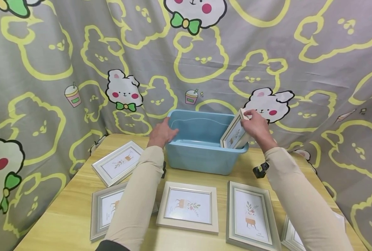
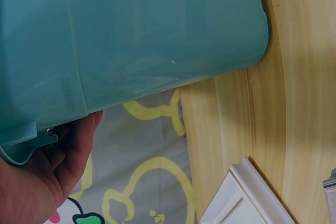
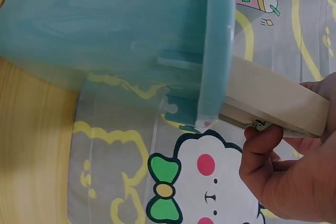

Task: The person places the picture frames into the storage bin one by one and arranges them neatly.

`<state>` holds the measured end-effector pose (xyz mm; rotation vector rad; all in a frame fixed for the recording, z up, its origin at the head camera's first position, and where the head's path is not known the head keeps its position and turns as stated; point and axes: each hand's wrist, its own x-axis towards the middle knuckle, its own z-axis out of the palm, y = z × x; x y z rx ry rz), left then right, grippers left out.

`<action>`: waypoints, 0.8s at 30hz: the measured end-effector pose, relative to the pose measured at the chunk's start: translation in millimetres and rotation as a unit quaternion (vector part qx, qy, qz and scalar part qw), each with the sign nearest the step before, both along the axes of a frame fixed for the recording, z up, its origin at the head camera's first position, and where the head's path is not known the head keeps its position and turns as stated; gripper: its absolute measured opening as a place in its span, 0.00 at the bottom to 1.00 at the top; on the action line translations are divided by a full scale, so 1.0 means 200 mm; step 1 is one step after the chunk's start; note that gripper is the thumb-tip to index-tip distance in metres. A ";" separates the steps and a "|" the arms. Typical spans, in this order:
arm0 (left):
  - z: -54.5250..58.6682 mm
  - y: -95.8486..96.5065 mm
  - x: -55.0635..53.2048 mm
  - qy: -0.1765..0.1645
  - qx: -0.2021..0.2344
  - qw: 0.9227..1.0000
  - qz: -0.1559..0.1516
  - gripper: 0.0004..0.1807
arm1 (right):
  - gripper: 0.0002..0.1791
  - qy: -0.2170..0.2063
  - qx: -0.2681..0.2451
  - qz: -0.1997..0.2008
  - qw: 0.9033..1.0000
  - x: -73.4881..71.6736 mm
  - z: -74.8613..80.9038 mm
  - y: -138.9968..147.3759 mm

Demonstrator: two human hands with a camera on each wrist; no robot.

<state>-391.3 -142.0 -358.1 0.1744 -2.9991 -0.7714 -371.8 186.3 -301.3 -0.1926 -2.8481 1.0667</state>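
Note:
A blue plastic bin (image 1: 201,158) stands at the back of the wooden table. My left hand (image 1: 162,133) grips its left rim; in the left wrist view the fingers (image 2: 79,153) curl under the rim's handle. In my right hand (image 1: 257,128) is a picture frame (image 1: 235,134), pinched by its upper end. The frame leans at a slant inside the bin's right end, its lower part below the rim. From the right wrist view, the held frame (image 3: 273,95) sticks out past the bin rim (image 3: 218,51), with the thumb on one side and fingers on the other.
Several picture frames lie flat on the table: a silver-white one (image 1: 118,164) at left, a grey one (image 1: 99,209) partly under my left sleeve, a cream one (image 1: 187,207) in the middle, and a grey-green one (image 1: 252,216) right of it. A patterned curtain (image 1: 204,80) hangs behind.

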 end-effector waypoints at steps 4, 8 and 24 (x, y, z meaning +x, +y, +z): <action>0.00 -0.01 0.00 0.001 0.001 1.000 0.002 0.42 | 0.27 -0.002 0.010 0.000 1.000 -0.01 -0.02 -0.01; 0.00 -0.01 0.00 0.003 0.001 1.000 -0.003 0.42 | 0.27 0.001 0.014 -0.006 1.000 -0.01 -0.03 -0.01; 0.00 -0.01 0.00 0.009 0.010 1.000 -0.004 0.41 | 0.27 0.006 0.007 -0.008 1.000 -0.04 -0.12 -0.03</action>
